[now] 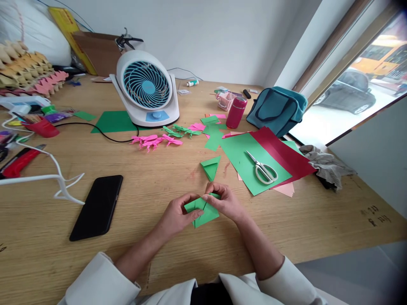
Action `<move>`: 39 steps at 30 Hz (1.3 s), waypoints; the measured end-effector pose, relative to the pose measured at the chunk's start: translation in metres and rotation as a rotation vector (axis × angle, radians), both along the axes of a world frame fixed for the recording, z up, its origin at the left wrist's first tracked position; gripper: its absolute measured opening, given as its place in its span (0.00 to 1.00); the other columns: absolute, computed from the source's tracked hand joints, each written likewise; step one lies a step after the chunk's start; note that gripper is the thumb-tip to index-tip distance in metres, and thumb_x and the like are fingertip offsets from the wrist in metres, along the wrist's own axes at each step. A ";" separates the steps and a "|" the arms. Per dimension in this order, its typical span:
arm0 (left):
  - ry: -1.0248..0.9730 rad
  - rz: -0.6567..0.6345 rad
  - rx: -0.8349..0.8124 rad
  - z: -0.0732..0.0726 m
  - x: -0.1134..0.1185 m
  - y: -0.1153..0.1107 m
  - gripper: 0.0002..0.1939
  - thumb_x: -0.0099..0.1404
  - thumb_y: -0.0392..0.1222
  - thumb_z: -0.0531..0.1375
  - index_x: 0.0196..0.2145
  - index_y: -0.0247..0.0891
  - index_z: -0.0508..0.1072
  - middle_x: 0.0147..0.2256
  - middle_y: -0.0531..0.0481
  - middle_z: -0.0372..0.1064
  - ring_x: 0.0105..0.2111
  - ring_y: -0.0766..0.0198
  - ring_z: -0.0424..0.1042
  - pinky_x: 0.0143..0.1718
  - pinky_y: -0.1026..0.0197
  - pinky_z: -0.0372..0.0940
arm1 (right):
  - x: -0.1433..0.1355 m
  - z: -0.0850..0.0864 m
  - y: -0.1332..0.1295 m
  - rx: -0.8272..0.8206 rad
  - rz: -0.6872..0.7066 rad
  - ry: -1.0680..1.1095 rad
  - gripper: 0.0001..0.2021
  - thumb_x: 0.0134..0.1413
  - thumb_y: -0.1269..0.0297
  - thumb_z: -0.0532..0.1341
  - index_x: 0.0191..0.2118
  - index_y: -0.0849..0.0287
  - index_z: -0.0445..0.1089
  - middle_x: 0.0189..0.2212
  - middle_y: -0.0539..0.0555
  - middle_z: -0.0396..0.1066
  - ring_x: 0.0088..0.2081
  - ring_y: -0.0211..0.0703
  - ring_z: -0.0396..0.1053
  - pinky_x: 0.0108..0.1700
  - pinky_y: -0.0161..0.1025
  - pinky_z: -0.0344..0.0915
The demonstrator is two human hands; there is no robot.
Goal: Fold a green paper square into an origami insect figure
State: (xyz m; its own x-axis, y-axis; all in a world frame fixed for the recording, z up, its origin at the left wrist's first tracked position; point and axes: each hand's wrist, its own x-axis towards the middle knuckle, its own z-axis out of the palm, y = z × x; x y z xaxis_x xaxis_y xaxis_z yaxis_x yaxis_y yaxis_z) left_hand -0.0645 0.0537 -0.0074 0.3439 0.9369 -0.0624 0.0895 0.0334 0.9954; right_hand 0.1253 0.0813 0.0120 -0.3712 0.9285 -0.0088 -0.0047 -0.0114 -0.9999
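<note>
Both hands hold one small folded green paper (207, 215) just above the table, near its front edge. My left hand (182, 214) pinches its left side, thumb on top and fingers behind. At the upper edge, my right hand (225, 201) grips the same paper between thumb and fingers. Creases and a raised flap show on the paper; part of it is hidden under the fingers. Just beyond the hands lies another green piece (211, 168), folded into a triangle. White-handled scissors (266, 173) rest on a green sheet (237, 154) to the right, over red sheets (286, 159).
A black phone (97, 207) lies left on the wooden table (143, 178). Behind are a white fan (148, 89), pink paper figures (155, 141), green paper figures (181, 131), a pink bottle (237, 112) and a teal bag (276, 111). A red cutter (22, 162) sits far left.
</note>
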 end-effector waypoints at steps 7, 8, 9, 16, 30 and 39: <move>0.113 0.001 0.038 0.005 0.004 -0.006 0.12 0.57 0.45 0.64 0.24 0.36 0.67 0.21 0.57 0.59 0.23 0.70 0.56 0.24 0.67 0.54 | -0.003 0.002 -0.002 0.049 0.024 -0.039 0.22 0.46 0.44 0.71 0.25 0.58 0.67 0.22 0.46 0.61 0.26 0.35 0.56 0.27 0.35 0.53; 0.124 0.009 0.048 0.005 0.004 -0.006 0.13 0.57 0.45 0.64 0.23 0.36 0.66 0.21 0.58 0.58 0.23 0.70 0.56 0.24 0.67 0.54 | -0.004 0.003 -0.003 0.058 0.025 -0.042 0.22 0.46 0.44 0.71 0.25 0.58 0.67 0.22 0.47 0.61 0.26 0.35 0.57 0.28 0.35 0.54; 0.132 0.020 0.054 0.006 0.004 -0.007 0.14 0.57 0.45 0.64 0.22 0.36 0.66 0.20 0.57 0.58 0.23 0.70 0.56 0.23 0.67 0.53 | -0.004 0.003 -0.003 0.064 0.026 -0.041 0.22 0.47 0.44 0.70 0.26 0.58 0.67 0.23 0.47 0.62 0.26 0.35 0.57 0.29 0.35 0.54; 0.032 0.222 -0.050 0.007 0.004 -0.006 0.16 0.56 0.48 0.68 0.36 0.33 0.78 0.27 0.52 0.73 0.27 0.65 0.68 0.31 0.63 0.65 | -0.004 0.004 -0.002 -0.078 -0.015 0.095 0.24 0.49 0.39 0.67 0.32 0.57 0.68 0.25 0.47 0.63 0.28 0.36 0.59 0.30 0.35 0.57; -0.106 0.227 -0.142 0.006 0.008 -0.006 0.19 0.51 0.46 0.72 0.37 0.34 0.75 0.28 0.54 0.73 0.27 0.65 0.70 0.26 0.65 0.66 | -0.014 -0.011 0.003 -0.195 -0.171 0.114 0.29 0.33 0.39 0.75 0.24 0.56 0.62 0.20 0.44 0.61 0.24 0.33 0.56 0.26 0.33 0.56; -0.099 0.185 -0.170 0.013 0.008 -0.006 0.14 0.53 0.45 0.70 0.32 0.33 0.75 0.23 0.54 0.71 0.21 0.69 0.67 0.20 0.68 0.58 | -0.012 -0.007 0.001 -0.128 -0.087 0.133 0.24 0.44 0.40 0.71 0.27 0.57 0.65 0.24 0.45 0.64 0.26 0.32 0.60 0.30 0.33 0.59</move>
